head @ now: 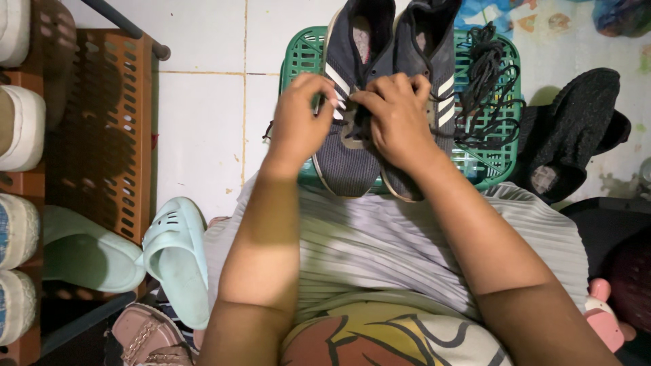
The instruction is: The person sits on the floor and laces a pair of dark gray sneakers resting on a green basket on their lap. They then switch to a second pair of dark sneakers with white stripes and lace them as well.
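Working at the lacing of a grey shoe [347, 152] with both hands.

Lying side by side with its twin [434, 74] on a green plastic basket [498, 159], close against the person's knees, the shoe is staying steady and within easy reach. The left hand [298, 125] is pinching the lace end [338, 103] between its fingertips, and the right hand [400, 122] is pressing its fingers together at the eyelets, probably to keep the lace tight. Loose black laces [485, 88] are lying on the basket's right side; a black shoe [576, 129] is lying beyond on the tiled floor [203, 129].

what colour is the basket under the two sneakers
Green. The slatted plastic basket shows best in the head view, under the dark grey sneakers with white stripes.
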